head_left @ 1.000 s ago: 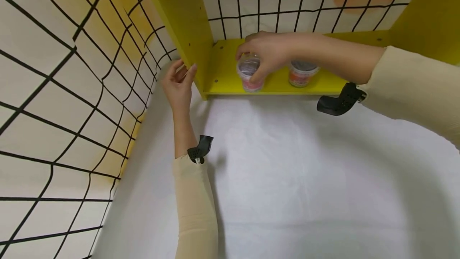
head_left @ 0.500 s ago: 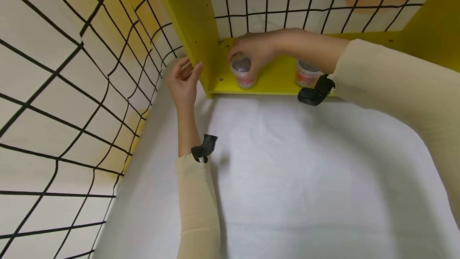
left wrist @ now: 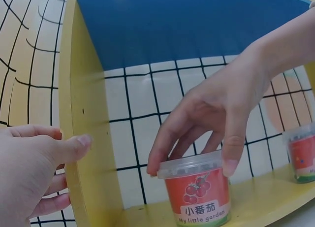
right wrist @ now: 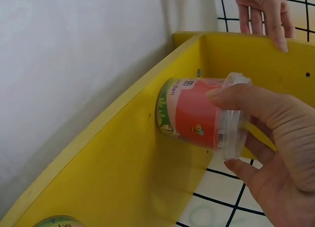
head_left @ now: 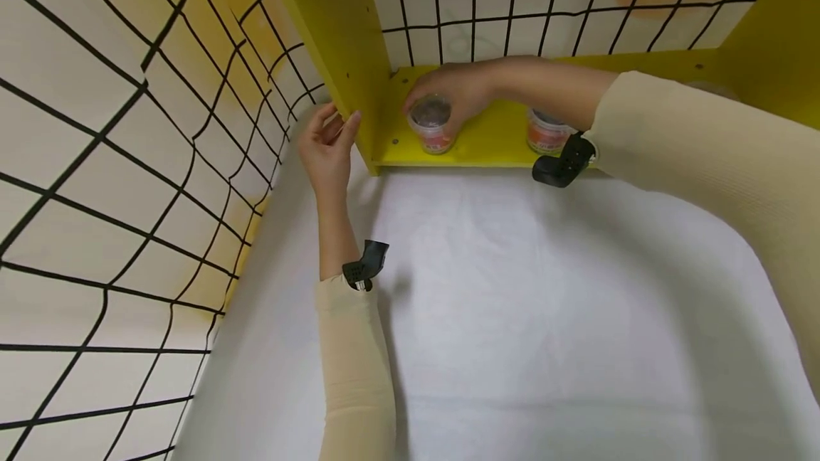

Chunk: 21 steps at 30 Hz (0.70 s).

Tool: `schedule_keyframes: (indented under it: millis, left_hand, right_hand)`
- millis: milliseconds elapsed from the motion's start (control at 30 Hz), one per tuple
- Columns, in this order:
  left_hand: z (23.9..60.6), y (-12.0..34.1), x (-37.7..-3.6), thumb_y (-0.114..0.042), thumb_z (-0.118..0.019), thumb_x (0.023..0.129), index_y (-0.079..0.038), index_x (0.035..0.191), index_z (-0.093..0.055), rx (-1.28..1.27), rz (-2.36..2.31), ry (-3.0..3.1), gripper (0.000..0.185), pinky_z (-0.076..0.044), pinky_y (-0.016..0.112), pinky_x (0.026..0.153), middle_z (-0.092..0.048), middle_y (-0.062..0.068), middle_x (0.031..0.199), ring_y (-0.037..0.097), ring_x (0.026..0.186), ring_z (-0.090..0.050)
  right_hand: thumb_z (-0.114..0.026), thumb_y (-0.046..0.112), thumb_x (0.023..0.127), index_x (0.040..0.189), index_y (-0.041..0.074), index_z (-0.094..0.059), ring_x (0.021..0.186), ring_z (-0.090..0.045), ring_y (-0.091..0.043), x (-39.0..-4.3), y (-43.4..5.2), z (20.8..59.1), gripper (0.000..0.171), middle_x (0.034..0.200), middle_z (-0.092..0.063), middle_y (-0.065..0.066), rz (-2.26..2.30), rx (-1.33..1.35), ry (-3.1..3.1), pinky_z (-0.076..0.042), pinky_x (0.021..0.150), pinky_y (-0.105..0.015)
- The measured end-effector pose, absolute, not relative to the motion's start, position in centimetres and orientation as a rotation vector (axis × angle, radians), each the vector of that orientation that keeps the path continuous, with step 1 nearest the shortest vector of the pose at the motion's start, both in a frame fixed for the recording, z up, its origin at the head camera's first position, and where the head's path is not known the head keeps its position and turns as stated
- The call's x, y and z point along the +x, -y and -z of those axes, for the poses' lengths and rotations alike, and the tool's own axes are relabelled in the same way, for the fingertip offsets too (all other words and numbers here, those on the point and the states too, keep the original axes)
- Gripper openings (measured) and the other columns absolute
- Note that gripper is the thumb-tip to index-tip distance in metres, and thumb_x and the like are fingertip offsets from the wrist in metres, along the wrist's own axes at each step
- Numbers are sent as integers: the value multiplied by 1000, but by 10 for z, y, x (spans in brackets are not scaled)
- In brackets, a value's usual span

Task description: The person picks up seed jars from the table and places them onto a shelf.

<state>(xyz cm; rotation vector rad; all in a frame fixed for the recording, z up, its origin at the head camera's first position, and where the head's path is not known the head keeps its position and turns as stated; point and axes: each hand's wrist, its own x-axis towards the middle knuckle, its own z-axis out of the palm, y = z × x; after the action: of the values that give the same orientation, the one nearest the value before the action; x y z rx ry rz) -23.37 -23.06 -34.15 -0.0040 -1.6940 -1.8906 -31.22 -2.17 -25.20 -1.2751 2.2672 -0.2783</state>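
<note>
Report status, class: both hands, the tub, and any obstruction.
Right hand grips tomato tub by its lid rim, tub standing on yellow shelf. Left hand rests on the shelf's side panel. Second tub stands apart, not obstructing.

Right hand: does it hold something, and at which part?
The right hand grips the small tomato-label tub by the rim of its clear lid, fingertips around it. The tub stands on the yellow shelf.
</note>
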Motion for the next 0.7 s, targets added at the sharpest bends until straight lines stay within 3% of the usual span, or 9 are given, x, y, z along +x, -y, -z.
schedule_keyframes:
  millis: [300,500,700]
  left_hand:
    - [343,234,-234,-3,-74,76,-2,96,-68,-7,1915,1677,21,-56,26,70,-69,11,98,20,92,-68]
    - [344,230,-235,-3,-73,77,-2,97,-68,-22,1924,1691,21,-56,26,71,-68,12,101,20,93,-67]
    - [347,228,-236,-6,-74,77,-1,99,-67,-25,1905,1738,24,-56,28,74,-68,15,102,20,93,-67]
  right_hand:
    - [-68,13,81,140,9,-37,128,-30,-33,-312,22,257,66,145,-28,-16,342,-1309,-2261,-29,106,-50]
    - [-69,20,81,142,10,-36,129,-29,-33,-311,16,260,70,146,-28,-16,356,-1293,-2290,-30,106,-50]
    - [-70,31,80,140,11,-39,136,-21,-31,-298,7,257,70,148,-30,-12,466,-1395,-2493,-18,111,-52]
